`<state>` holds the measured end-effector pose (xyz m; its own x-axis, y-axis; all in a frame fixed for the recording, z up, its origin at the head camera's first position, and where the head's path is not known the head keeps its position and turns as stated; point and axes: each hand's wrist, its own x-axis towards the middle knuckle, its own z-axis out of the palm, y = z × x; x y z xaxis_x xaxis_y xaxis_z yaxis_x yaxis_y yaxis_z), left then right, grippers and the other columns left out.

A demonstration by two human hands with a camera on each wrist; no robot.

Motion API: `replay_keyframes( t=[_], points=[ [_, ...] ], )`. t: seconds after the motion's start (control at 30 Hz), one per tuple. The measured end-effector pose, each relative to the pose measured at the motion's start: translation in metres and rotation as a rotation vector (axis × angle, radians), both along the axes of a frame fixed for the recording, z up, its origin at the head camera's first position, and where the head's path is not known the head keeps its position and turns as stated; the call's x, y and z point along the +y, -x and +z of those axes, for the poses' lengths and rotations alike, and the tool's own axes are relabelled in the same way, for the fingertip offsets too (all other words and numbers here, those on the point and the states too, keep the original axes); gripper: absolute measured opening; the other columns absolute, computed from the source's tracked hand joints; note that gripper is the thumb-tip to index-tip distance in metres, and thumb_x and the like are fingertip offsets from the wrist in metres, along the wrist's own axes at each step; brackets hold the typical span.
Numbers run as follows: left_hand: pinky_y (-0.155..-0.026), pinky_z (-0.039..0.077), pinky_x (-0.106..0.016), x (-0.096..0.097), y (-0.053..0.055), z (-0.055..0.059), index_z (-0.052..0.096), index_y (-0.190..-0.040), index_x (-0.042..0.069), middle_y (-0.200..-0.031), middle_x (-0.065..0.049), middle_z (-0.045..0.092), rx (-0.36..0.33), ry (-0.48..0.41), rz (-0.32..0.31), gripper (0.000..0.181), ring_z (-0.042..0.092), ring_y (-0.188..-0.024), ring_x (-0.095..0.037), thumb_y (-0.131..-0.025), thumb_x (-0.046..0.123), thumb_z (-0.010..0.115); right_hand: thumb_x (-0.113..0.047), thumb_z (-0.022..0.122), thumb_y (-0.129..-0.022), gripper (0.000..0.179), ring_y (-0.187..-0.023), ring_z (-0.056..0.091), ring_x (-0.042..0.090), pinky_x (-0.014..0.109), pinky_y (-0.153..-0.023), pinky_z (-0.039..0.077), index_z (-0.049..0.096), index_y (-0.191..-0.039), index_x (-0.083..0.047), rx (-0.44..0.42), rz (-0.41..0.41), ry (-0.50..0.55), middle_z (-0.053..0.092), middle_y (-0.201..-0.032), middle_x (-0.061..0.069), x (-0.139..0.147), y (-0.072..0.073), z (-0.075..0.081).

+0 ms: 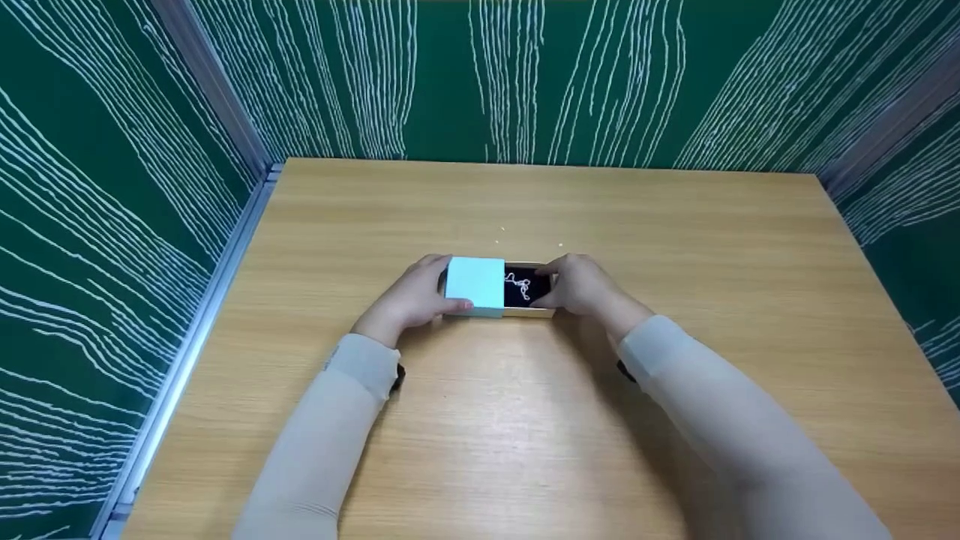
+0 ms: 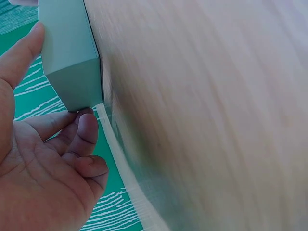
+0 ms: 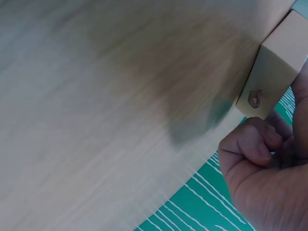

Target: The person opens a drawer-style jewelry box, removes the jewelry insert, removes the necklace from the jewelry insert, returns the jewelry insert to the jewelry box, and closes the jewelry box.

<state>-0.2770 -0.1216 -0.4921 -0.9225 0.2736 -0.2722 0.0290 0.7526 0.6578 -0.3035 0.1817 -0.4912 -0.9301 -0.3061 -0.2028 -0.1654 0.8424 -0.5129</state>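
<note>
A turquoise box sleeve (image 1: pixel 475 283) lies near the middle of the table, with its pale drawer (image 1: pixel 529 312) partly out to the right. Inside the drawer, a thin silver chain (image 1: pixel 523 286) rests on a black lining (image 1: pixel 514 300). My left hand (image 1: pixel 416 295) grips the sleeve at its left end, thumb along the near side. In the left wrist view, fingertips touch the far side of the sleeve (image 2: pixel 72 38). My right hand (image 1: pixel 589 289) holds the drawer's right end between thumb and fingers. The right wrist view shows a small hole in the drawer's end (image 3: pixel 262 91).
A wooden table (image 1: pixel 480 450) spreads around the box. Tiny white bits (image 1: pixel 560 244) lie just beyond it. Green panels (image 1: pixel 442 82) with wavy white lines stand behind and at both sides, and a metal rail (image 1: pixel 191 341) runs along the left edge.
</note>
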Motion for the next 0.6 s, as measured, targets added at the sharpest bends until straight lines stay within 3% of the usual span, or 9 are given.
replay_keyframes(
  t=[0.1,0.2,0.27,0.6],
  points=[
    [-0.145,0.023,-0.055,0.0013,0.0002,0.0002,0.028,-0.181,0.013,-0.188,-0.010,0.028,-0.004,0.000,0.005,0.105,0.026,-0.176,-0.036,-0.101,0.050,0.086,-0.026,0.100,-0.088,0.068,-0.086,0.066,0.022,0.042,-0.093,0.060,0.075,-0.148,-0.007,-0.016,-0.007,0.013,0.077,-0.101,0.011,0.0020,-0.0004,0.0000],
    [-0.145,0.023,-0.055,0.0017,-0.0002,0.0010,0.028,-0.181,0.014,-0.188,-0.010,0.028,-0.005,-0.001,0.008,0.105,0.026,-0.176,-0.036,-0.100,0.049,0.087,-0.025,0.099,-0.088,0.066,-0.070,0.054,0.013,0.034,-0.074,0.051,0.075,-0.147,-0.006,-0.044,-0.014,0.045,0.063,-0.080,-0.001,0.0031,-0.0005,-0.0001],
    [-0.145,0.023,-0.055,0.0020,-0.0004,0.0014,0.029,-0.180,0.013,-0.188,-0.010,0.028,-0.004,-0.002,0.009,0.105,0.026,-0.176,-0.037,-0.100,0.049,0.087,-0.025,0.099,-0.089,0.065,-0.066,0.049,0.010,0.030,-0.068,0.046,0.075,-0.146,-0.006,-0.056,-0.016,0.062,0.057,-0.073,-0.005,0.0036,-0.0005,-0.0003],
    [-0.145,0.023,-0.056,0.0019,-0.0011,0.0012,0.029,-0.180,0.013,-0.188,-0.010,0.028,-0.001,0.006,0.009,0.105,0.026,-0.176,-0.037,-0.100,0.049,0.086,-0.026,0.099,-0.089,0.064,-0.062,0.045,0.008,0.029,-0.066,0.042,0.076,-0.145,-0.006,-0.099,-0.032,0.118,0.053,-0.069,-0.008,0.0054,0.0014,-0.0024]
  ],
)
